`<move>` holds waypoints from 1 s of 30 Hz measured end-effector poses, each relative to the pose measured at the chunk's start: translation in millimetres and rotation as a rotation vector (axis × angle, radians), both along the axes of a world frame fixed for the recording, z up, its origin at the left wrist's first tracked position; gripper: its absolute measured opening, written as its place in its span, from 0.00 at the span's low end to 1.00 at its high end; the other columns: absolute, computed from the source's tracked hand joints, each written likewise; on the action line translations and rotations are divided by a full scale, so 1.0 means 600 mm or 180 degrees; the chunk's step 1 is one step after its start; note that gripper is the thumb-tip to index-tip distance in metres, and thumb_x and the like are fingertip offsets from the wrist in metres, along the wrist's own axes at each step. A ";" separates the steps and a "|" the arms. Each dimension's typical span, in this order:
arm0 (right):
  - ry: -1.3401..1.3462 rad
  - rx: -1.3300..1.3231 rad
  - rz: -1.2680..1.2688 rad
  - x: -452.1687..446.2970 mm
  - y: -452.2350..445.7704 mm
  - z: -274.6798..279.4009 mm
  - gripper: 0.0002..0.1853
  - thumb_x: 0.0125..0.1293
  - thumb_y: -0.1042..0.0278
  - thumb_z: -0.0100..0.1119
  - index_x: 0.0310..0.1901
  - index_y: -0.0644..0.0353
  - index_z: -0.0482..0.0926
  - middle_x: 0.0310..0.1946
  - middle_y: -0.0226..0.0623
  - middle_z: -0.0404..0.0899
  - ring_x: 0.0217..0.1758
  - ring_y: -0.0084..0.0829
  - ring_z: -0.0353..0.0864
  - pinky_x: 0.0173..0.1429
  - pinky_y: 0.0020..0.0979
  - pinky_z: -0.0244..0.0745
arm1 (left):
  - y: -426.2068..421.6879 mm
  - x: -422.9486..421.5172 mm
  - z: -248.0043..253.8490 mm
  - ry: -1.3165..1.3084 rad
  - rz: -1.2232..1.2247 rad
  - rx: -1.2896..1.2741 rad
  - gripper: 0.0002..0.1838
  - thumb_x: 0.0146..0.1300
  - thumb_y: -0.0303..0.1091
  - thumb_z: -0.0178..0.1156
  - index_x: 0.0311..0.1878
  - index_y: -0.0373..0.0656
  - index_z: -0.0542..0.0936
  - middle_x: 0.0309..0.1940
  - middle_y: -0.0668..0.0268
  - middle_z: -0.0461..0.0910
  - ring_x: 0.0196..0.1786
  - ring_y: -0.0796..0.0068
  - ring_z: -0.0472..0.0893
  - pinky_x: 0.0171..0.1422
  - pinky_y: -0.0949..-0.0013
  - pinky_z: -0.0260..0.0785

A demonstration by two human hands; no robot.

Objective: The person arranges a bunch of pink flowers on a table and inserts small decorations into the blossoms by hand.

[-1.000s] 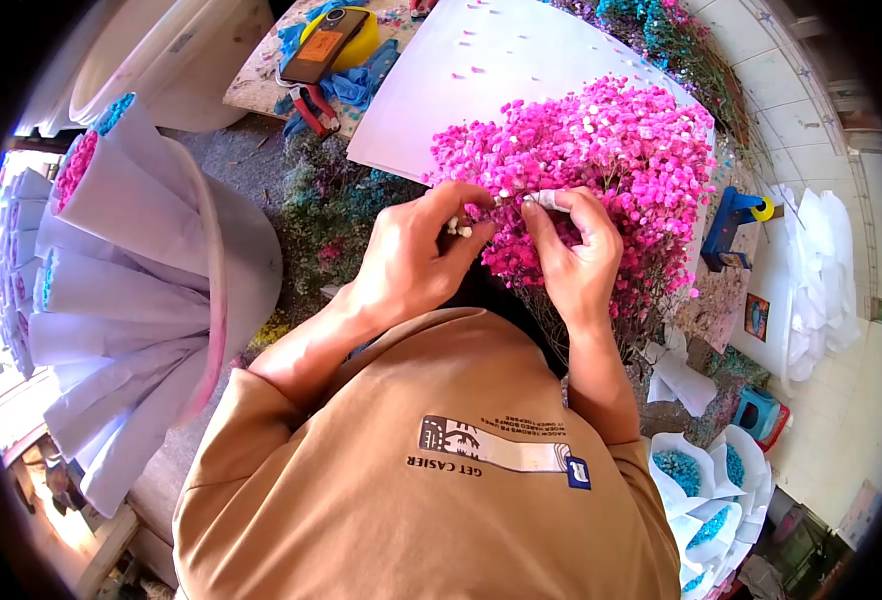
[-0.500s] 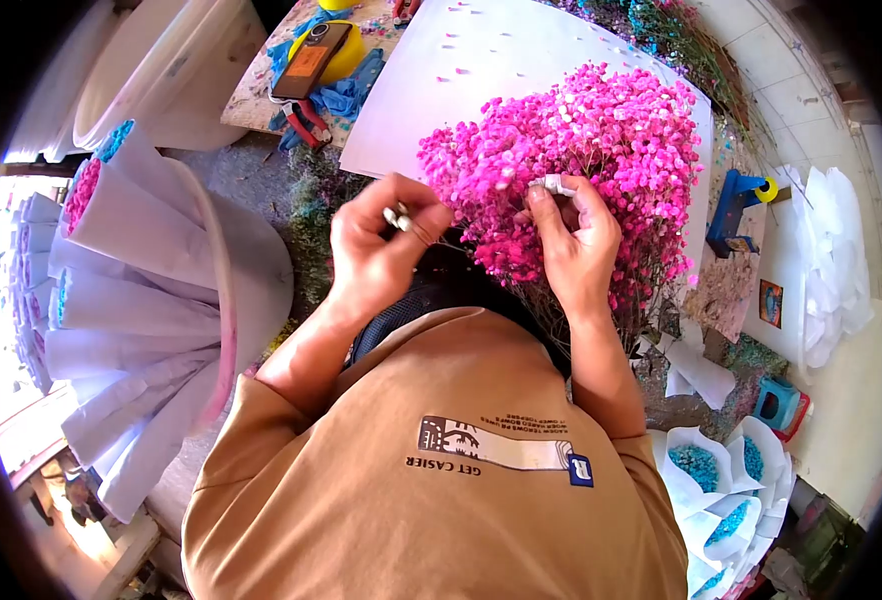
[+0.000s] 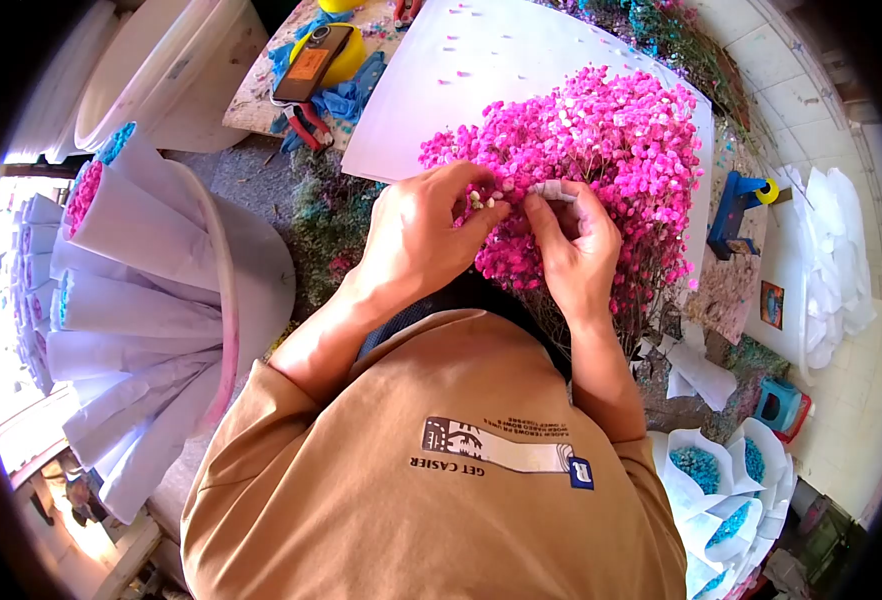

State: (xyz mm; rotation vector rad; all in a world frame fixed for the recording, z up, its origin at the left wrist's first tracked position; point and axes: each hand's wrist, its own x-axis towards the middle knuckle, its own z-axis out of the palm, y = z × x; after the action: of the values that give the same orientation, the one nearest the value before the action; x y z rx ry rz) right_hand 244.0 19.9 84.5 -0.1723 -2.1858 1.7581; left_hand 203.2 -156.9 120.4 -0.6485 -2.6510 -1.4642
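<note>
A full bunch of small, bright pink flowers (image 3: pixel 611 150), flecked with paler blooms, lies over white paper (image 3: pixel 431 100). Thin brownish stems (image 3: pixel 551 322) show on its near side. Whitish buds (image 3: pixel 478 202) sit between the left fingers (image 3: pixel 458 177).

Pink flowers (image 3: pixel 601 140) blocking, room over paper (image 3: pixel 411 110)

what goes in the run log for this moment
left hand: holding whitish bits | right hand: at pink flowers, white finger wrap | white sheet: partly behind flowers
</note>
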 end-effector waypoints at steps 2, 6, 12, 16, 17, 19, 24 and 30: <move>0.0118 0.0107 -0.0012 0.000 0.001 -0.005 0.05 0.70 0.75 0.67 0.44 0.65 0.83 0.32 0.32 0.87 0.33 0.17 0.82 0.39 0.24 0.77 | -0.002 -0.002 -0.008 -0.0044 -0.0030 0.0028 0.14 0.63 0.32 0.70 0.49 0.37 0.84 0.34 0.51 0.86 0.34 0.56 0.87 0.40 0.60 0.78; -0.0006 -0.0152 -0.0026 -0.002 0.002 -0.005 0.06 0.69 0.75 0.68 0.45 0.65 0.83 0.33 0.32 0.87 0.34 0.17 0.82 0.40 0.24 0.77 | -0.022 0.006 -0.001 -0.1077 0.0085 0.0628 0.12 0.63 0.30 0.71 0.47 0.38 0.85 0.28 0.61 0.84 0.30 0.77 0.82 0.38 0.71 0.75; -0.0078 -0.0203 0.0049 -0.001 -0.001 -0.001 0.06 0.69 0.74 0.68 0.45 0.66 0.83 0.34 0.33 0.87 0.35 0.17 0.82 0.41 0.24 0.77 | -0.022 0.005 -0.003 -0.1066 0.0076 0.0991 0.13 0.63 0.33 0.72 0.47 0.38 0.85 0.21 0.65 0.79 0.25 0.81 0.77 0.33 0.72 0.72; -0.0084 -0.0035 0.0036 0.000 -0.003 0.001 0.07 0.69 0.74 0.68 0.45 0.66 0.83 0.34 0.33 0.87 0.35 0.17 0.82 0.41 0.24 0.78 | -0.005 0.003 -0.002 -0.0456 0.0131 -0.0062 0.12 0.63 0.35 0.71 0.46 0.39 0.86 0.25 0.54 0.84 0.26 0.61 0.85 0.34 0.62 0.76; -0.0081 -0.0030 0.0023 -0.001 -0.002 0.000 0.07 0.69 0.74 0.68 0.45 0.66 0.83 0.34 0.33 0.87 0.35 0.17 0.82 0.41 0.24 0.78 | -0.003 0.002 -0.007 -0.0492 0.0133 -0.0130 0.11 0.62 0.34 0.71 0.45 0.39 0.86 0.27 0.53 0.85 0.28 0.56 0.86 0.34 0.59 0.77; -0.0021 -0.0091 0.0021 0.000 -0.002 -0.003 0.07 0.69 0.74 0.68 0.45 0.66 0.83 0.33 0.32 0.87 0.34 0.16 0.81 0.40 0.24 0.77 | -0.007 0.003 -0.011 -0.0340 0.0068 0.0025 0.10 0.64 0.33 0.70 0.44 0.39 0.87 0.26 0.55 0.85 0.27 0.63 0.85 0.35 0.63 0.76; -0.0064 -0.0293 0.0060 -0.001 -0.004 -0.004 0.06 0.69 0.75 0.68 0.45 0.66 0.83 0.32 0.31 0.86 0.33 0.15 0.81 0.39 0.23 0.76 | -0.034 0.003 -0.017 -0.1074 0.0198 0.1066 0.09 0.66 0.32 0.70 0.45 0.38 0.87 0.29 0.64 0.85 0.32 0.80 0.81 0.39 0.71 0.75; -0.0182 -0.0315 0.0133 0.002 -0.007 -0.002 0.05 0.69 0.75 0.67 0.44 0.65 0.83 0.31 0.29 0.86 0.32 0.15 0.81 0.38 0.22 0.76 | -0.033 -0.024 0.016 -0.0556 -0.0246 0.0120 0.11 0.66 0.32 0.70 0.49 0.39 0.87 0.29 0.58 0.87 0.29 0.76 0.84 0.36 0.69 0.75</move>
State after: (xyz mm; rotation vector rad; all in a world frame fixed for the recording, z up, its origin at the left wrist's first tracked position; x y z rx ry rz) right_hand 245.1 15.4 83.2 -0.2041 -2.1574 1.9082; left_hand 188.6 -176.8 129.8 -0.6558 -2.7465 -1.6599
